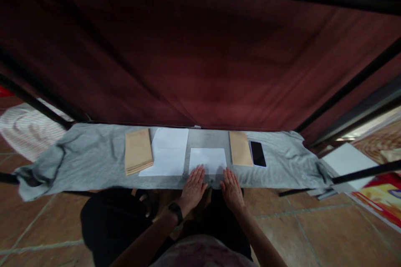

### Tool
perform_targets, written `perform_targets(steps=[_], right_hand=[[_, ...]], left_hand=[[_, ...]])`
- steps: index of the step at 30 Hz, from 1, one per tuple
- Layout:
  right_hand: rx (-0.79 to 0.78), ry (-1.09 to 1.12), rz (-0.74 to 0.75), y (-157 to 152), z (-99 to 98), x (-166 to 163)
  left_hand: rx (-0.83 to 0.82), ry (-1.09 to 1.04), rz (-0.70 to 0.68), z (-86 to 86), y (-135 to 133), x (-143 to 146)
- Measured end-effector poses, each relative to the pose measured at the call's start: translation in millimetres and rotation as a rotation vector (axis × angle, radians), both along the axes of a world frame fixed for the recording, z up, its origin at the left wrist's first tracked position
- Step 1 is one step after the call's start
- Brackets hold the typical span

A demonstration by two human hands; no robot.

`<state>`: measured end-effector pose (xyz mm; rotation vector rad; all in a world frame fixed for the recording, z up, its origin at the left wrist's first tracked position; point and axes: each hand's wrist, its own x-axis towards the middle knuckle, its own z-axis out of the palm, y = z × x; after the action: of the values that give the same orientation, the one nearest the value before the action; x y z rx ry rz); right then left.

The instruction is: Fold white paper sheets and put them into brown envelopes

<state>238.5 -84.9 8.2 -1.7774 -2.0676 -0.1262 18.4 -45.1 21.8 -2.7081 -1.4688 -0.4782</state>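
Both my hands are flat, palms down, fingers straight and nearly side by side, clamped on nothing. Left hand (pixel 193 187) has its fingertips at the near left corner of the small white sheet (pixel 207 157); right hand (pixel 231 188) has its fingertips at the near right corner. Sheet lies flat just ahead of my fingers, spanning the gap between the hands; can't tell how hard either one presses. Thumbs point inward at each other, well short of touching. Dark wristband (pixel 176 212) on my left wrist. Ahead and to the left of my left hand: larger white paper (pixel 169 150), flat, apart from the small sheet. Left of that, a stack of brown envelopes (pixel 138 148), near edges slightly fanned, right side against the larger paper. Ahead and right of my right hand: a brown envelope (pixel 240 149), long side pointing away from me; can't tell if it's more than one. Just right of it, a phone (pixel 258 153), dark screen up. Everything sits on grey cloth (pixel 100 154) under and around my fingers. Beyond it, dark red fabric (pixel 203 71) hangs.
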Motion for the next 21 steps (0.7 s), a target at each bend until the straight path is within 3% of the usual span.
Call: perform_targets(steps=[4, 7, 16, 21], right_hand=[[-0.051, 0.027, 0.124, 22.1, 13.1, -32.1], [-0.083, 0.011, 0.147, 35.5, 14.1, -46.8], [-0.032, -0.033, 0.061, 47.0, -7.3, -12.7], [-0.162, 0.004, 0.003, 95.9, 15.1, -20.2]], left_hand=[[-0.061, -0.026, -0.055, -5.0, 5.5, 14.8], [-0.091, -0.018, -0.072, -8.4, 6.3, 10.2], [-0.053, -0.017, 0.012, -8.5, -5.0, -26.3], [-0.038, 0.009, 0.02, -12.3, -7.2, -35.4]])
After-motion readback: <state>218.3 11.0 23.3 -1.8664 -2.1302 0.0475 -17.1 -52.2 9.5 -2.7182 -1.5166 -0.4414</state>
